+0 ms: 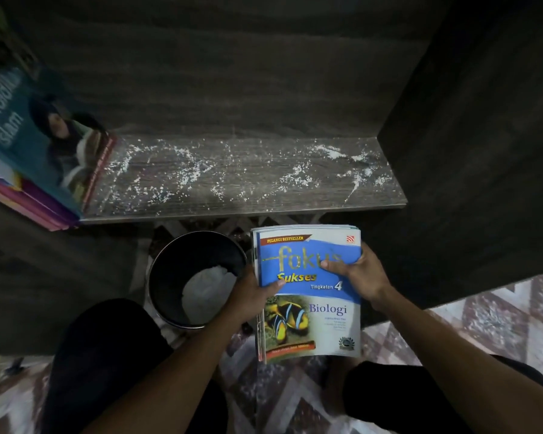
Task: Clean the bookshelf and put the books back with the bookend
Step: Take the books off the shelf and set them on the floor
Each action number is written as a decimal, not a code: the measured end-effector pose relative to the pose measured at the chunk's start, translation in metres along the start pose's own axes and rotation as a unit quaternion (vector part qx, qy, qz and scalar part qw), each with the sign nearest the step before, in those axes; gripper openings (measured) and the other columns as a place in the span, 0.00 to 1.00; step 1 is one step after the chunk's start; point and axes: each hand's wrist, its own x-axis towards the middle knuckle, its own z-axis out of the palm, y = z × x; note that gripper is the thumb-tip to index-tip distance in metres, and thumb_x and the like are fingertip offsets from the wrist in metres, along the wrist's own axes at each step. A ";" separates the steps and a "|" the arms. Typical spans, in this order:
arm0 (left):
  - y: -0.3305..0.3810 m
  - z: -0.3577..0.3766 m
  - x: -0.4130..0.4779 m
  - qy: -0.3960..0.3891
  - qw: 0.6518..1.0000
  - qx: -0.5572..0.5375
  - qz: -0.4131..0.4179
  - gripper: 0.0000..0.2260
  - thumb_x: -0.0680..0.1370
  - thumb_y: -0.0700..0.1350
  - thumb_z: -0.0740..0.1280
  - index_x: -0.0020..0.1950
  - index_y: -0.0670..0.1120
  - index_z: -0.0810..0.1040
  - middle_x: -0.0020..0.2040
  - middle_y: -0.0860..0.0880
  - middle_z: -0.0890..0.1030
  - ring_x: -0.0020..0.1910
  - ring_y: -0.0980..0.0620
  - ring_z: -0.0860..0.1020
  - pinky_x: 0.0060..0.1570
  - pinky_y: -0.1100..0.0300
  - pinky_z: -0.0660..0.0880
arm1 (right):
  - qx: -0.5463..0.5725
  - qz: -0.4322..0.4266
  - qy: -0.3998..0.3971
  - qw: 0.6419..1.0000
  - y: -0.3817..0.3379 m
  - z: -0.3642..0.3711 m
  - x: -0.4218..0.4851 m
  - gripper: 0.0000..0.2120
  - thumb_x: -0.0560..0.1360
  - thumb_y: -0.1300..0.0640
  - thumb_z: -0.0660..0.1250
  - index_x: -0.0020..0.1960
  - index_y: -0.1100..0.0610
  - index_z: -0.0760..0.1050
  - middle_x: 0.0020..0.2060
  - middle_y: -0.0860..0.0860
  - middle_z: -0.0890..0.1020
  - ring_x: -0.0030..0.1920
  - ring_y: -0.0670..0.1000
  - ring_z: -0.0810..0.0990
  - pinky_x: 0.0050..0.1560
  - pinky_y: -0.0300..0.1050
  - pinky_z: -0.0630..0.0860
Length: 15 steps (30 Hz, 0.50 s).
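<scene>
Plainly, the shelf (251, 173) just beyond my fingers is not yet clean, and that is the main risk: if I slide this load back now, I judge it would grind the mess into the board and dirty the covers. Up and to the left of my left hand, the leaning books (44, 145) slant over the shelf's end with nothing I can see propping them. No bookend shows anywhere, so a nudge could tip them flat or off the edge. The bin (176, 261) sits right beside my left knuckles, open, with crumpled paper (207, 289) inside; a slim book slipping from that side could drop straight in. The stack (311, 308) is between my palms, low in front of the shelf, its far page edges fanned, so it looks loose and could splay. My left hand (251, 292) grips the left edge, thumb curled over the cover; my right hand (358, 274) clamps the right edge, thumb (333, 267) across the blue band. Both grips sit toward the far half, so the near end might sag. Smallest, the white specks (185, 170) scatter ahead of my fingertips and would cling to anything set on them.
</scene>
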 end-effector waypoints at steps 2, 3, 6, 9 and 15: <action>0.000 0.003 0.010 0.007 1.000 -0.005 -0.011 0.17 0.77 0.46 0.71 0.62 0.49 0.68 0.55 0.52 0.78 0.53 0.52 0.78 0.51 0.60 0.72 | -0.005 0.012 0.008 1.000 -0.001 0.002 0.008 0.38 0.53 0.48 0.86 0.58 0.57 0.76 0.50 0.54 0.86 0.48 0.57 0.86 0.51 0.59 0.82; -0.001 0.004 0.016 0.012 1.000 -0.008 -0.011 0.16 0.78 0.45 0.70 0.61 0.50 0.67 0.55 0.52 0.77 0.54 0.51 0.77 0.52 0.60 0.72 | -0.004 0.016 0.015 1.000 0.000 0.004 0.013 0.35 0.55 0.51 0.85 0.57 0.57 0.76 0.49 0.54 0.86 0.47 0.56 0.87 0.50 0.59 0.83; -0.008 0.007 0.032 0.012 1.000 -0.006 -0.013 0.21 0.77 0.50 0.70 0.66 0.47 0.67 0.60 0.50 0.78 0.58 0.48 0.78 0.57 0.54 0.75 | 0.006 0.027 0.046 0.999 0.007 0.007 0.028 0.26 0.62 0.59 0.83 0.56 0.59 0.76 0.48 0.55 0.86 0.46 0.56 0.86 0.50 0.58 0.83; -0.018 0.012 0.046 0.018 1.000 -0.007 -0.017 0.31 0.73 0.59 0.70 0.71 0.48 0.65 0.63 0.50 0.78 0.60 0.48 0.78 0.60 0.49 0.75 | 0.018 0.029 0.067 0.997 0.016 0.009 0.041 0.24 0.64 0.60 0.82 0.55 0.59 0.76 0.49 0.54 0.86 0.46 0.57 0.86 0.50 0.58 0.83; -0.022 0.026 0.057 0.031 0.999 -0.009 -0.024 0.27 0.80 0.49 0.66 0.75 0.47 0.58 0.63 0.54 0.72 0.61 0.52 0.73 0.54 0.64 0.68 | 0.020 0.022 0.082 0.996 0.029 0.012 0.062 0.18 0.66 0.60 0.81 0.49 0.51 0.74 0.47 0.52 0.85 0.45 0.54 0.86 0.45 0.54 0.84</action>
